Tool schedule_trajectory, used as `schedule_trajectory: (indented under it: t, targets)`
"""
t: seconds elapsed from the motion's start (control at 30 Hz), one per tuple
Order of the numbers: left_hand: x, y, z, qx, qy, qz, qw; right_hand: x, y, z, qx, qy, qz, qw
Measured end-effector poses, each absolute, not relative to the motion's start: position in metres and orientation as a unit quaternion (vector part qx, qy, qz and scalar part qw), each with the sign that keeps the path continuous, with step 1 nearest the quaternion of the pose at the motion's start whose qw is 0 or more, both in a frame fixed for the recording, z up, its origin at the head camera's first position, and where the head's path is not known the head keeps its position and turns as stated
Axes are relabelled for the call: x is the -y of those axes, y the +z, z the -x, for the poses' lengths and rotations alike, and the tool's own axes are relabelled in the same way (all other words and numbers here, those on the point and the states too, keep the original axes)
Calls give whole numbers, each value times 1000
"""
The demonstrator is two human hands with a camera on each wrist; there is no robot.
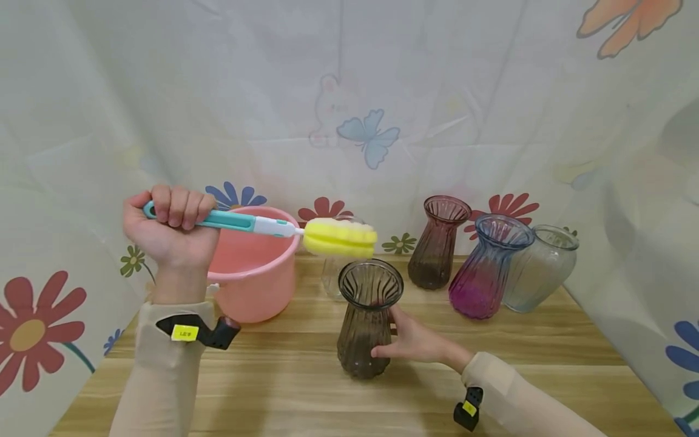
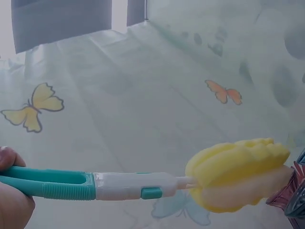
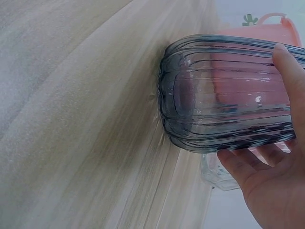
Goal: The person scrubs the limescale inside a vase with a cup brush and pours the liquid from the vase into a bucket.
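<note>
My left hand (image 1: pixel 177 224) is raised at the left, its fingers curled round the teal handle of a bottle brush (image 1: pixel 226 220). The brush lies level, and its yellow sponge head (image 2: pixel 238 176) points right, above the mouth of a grey ribbed glass vase (image 1: pixel 364 340). That vase is upright at the tabletop. My right hand (image 1: pixel 417 340) grips its side, with the thumb in front and the other fingers partly hidden behind the glass. In the right wrist view, thumb and fingers clasp the vase (image 3: pixel 228 95) from two sides.
A pink bucket (image 1: pixel 256 297) stands behind at the left. Partly hidden behind the sponge is a clear glass vase (image 1: pixel 330 279). At the back right of the wooden table (image 1: pixel 306 400) are a reddish vase (image 1: pixel 434 255), a blue-purple vase (image 1: pixel 483 279) and another clear vase (image 1: pixel 540 273).
</note>
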State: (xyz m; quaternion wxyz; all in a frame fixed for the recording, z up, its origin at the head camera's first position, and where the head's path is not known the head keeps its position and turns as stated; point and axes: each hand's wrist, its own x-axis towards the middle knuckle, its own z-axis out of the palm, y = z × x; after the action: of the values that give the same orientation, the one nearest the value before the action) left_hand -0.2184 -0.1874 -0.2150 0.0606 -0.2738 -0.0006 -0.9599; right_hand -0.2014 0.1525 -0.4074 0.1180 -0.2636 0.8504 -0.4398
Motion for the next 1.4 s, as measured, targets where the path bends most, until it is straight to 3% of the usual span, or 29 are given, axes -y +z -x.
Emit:
schedule_trajectory:
  t: [0.2, 0.8, 1.2, 1.4]
  targets:
    - [169, -211, 219, 72, -948, 310, -21, -152, -408, 201, -843, -453, 262, 127]
    - [109, -183, 236, 319, -847, 411, -111, -152, -409, 201, -840, -451, 278, 116]
    - [76, -170, 244, 394, -800, 418, -173, -154, -406, 202, -845, -432, 296, 109]
    - [64, -171, 242, 424, -783, 418, -179, -153, -405, 201, -844, -431, 303, 104]
